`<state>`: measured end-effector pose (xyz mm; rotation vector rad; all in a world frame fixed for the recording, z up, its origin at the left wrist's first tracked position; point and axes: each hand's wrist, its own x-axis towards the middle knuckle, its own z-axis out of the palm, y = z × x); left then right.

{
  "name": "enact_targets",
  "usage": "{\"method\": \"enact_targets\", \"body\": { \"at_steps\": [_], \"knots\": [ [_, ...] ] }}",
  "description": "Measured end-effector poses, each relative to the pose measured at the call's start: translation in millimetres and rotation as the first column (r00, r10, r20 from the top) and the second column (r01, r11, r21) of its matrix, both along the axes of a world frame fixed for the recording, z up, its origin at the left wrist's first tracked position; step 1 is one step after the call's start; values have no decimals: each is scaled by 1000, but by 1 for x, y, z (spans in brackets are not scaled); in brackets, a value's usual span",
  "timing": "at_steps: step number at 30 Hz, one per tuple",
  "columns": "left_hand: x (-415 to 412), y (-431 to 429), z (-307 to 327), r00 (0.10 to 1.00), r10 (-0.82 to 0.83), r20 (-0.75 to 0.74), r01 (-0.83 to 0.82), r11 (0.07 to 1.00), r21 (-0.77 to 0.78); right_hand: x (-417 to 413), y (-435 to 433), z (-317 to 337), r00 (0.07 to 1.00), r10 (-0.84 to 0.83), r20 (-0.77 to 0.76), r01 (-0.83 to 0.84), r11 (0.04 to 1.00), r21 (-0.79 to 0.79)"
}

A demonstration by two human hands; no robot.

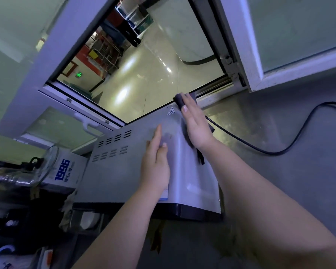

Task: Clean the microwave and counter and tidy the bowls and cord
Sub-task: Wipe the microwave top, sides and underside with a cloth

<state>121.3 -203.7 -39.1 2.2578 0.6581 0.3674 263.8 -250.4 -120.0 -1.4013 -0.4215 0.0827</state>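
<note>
The silver microwave (pixel 124 171) stands on the grey counter (pixel 279 181), seen from above at a tilt. My left hand (pixel 156 164) lies flat on its top with straight fingers. My right hand (pixel 195 125) presses a dark cloth (pixel 179 100) flat against the top near the back right corner, beside a heat warning sticker. Part of the cloth hangs down the microwave's right side. A black cord (pixel 291 146) curves over the counter to the right. A glass bowl (pixel 45 169) sits at the left.
An open window (pixel 144 65) lies just behind the microwave, with its frame and sill close to my right hand. A white box marked 1996 (pixel 68 171) stands left of the microwave. Dark clutter and a white bowl (pixel 89 220) sit below at the left.
</note>
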Motion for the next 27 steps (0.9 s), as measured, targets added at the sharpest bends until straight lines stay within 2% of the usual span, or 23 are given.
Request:
{"method": "enact_targets", "body": {
  "at_steps": [2, 5, 7, 10, 12, 15, 17, 19, 23, 27],
  "knots": [
    [1, 2, -1, 997, 68, 45, -68, 998, 2, -1, 1, 9, 992, 16, 126, -5, 997, -80],
    [4, 8, 1, 983, 145, 116, -133, 985, -107, -7, 1, 8, 959, 60, 276, -12, 985, -173],
    [5, 10, 6, 970, 191, 151, -160, 968, -194, -9, -2, 8, 938, 89, 335, -20, 979, -204],
    [5, 21, 14, 979, 138, 151, -109, 977, -185, -13, -6, 9, 916, 167, 365, -57, 954, -294],
    [3, 31, 18, 992, 72, 104, -61, 993, -103, -26, -12, 10, 900, 203, 386, -69, 940, -334],
    [-2, 48, 17, 999, -42, -34, 47, 990, 134, -61, -32, 19, 891, 201, 406, -93, 958, -270],
    [-4, 60, 13, 979, -109, -173, 162, 932, 326, -91, -46, 26, 892, 197, 406, -113, 968, -223],
    [-4, 70, 9, 949, -132, -285, 254, 859, 445, -120, -58, 29, 899, 193, 393, -122, 972, -200],
    [-3, 80, 4, 925, -152, -349, 318, 813, 487, -155, -68, 24, 907, 189, 376, -103, 966, -237],
    [-3, 82, 0, 928, -162, -335, 327, 786, 525, -129, -51, 32, 928, 149, 341, -26, 940, -340]
  ]
}}
